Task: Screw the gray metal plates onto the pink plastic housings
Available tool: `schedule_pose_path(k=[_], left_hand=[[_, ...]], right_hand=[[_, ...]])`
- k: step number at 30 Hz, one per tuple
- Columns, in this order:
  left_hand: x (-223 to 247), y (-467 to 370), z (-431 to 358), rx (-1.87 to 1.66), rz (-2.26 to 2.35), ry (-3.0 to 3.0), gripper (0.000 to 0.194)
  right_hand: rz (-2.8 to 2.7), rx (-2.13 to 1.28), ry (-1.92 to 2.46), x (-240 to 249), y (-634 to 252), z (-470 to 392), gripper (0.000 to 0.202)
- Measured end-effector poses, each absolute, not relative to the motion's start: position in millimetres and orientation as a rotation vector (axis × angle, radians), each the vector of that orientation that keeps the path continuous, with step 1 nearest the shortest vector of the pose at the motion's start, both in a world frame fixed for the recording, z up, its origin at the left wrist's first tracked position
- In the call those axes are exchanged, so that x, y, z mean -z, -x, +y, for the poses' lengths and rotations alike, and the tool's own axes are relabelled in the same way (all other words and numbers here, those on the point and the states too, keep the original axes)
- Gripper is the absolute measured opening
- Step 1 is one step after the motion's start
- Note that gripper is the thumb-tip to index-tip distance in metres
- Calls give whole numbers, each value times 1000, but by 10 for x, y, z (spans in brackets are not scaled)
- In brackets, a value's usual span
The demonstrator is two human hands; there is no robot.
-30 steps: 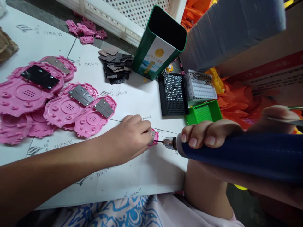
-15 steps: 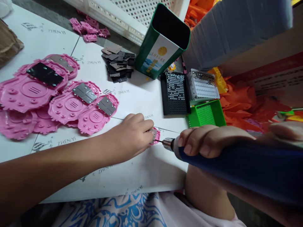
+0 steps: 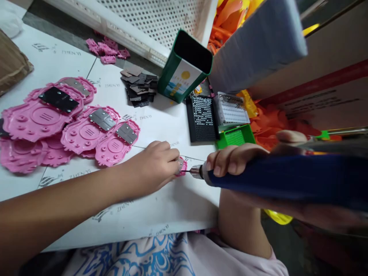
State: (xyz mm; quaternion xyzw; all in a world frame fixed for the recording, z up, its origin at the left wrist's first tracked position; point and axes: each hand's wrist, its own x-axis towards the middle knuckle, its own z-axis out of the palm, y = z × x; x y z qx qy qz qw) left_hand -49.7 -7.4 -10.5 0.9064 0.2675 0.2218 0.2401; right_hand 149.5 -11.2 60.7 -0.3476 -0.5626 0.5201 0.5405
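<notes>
My right hand (image 3: 232,159) is wrapped round a blue electric screwdriver (image 3: 276,180), which lies nearly level. Its thin bit reaches left to a small pink plastic part (image 3: 184,167) with a metal plate on it. The bit's tip appears to be at the plate; whether it sits on a screw I cannot make out. My left hand (image 3: 159,163) has its fingers closed on that pink part against the white table sheet (image 3: 184,207), hiding most of it. Left of this hand lie several pink plastic shells (image 3: 89,132) with grey or black plates fixed on them.
A pile of metal plates (image 3: 140,88) lies beside a tall green tin (image 3: 184,69). Right of these stand a black screw tray (image 3: 202,119), a clear box (image 3: 231,109) and a green bin (image 3: 241,134). Behind are a white crate (image 3: 155,53) and small pink parts (image 3: 106,50).
The view has shifted, so the table things sit a little further left and lower. My hands keep the same hold, with the screwdriver still at the pink part.
</notes>
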Motion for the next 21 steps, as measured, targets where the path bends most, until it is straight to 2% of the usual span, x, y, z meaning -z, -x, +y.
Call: schedule_pose_path(k=[4, 7, 9, 14, 19, 21], left_hand=[[158, 540, -71, -667, 682, -2554, 24], [183, 547, -64, -710, 708, -2595, 35], [175, 543, -55, -705, 675, -2592, 38], [143, 539, -57, -683, 633, -2513, 41], [179, 537, -102, -632, 665, -2558, 37], [193, 528, -108, -613, 678, -2566, 43]], right_hand=[[-1293, -1002, 702, -715, -1608, 232, 49], [-1112, -682, 810, -698, -1664, 528, 34], [-992, -564, 904, -640, -1675, 696, 35], [-911, -566, 964, -495, -1690, 931, 39], [-934, -569, 959, -458, -1678, 972, 33], [-985, -556, 972, -454, -1670, 971, 42]])
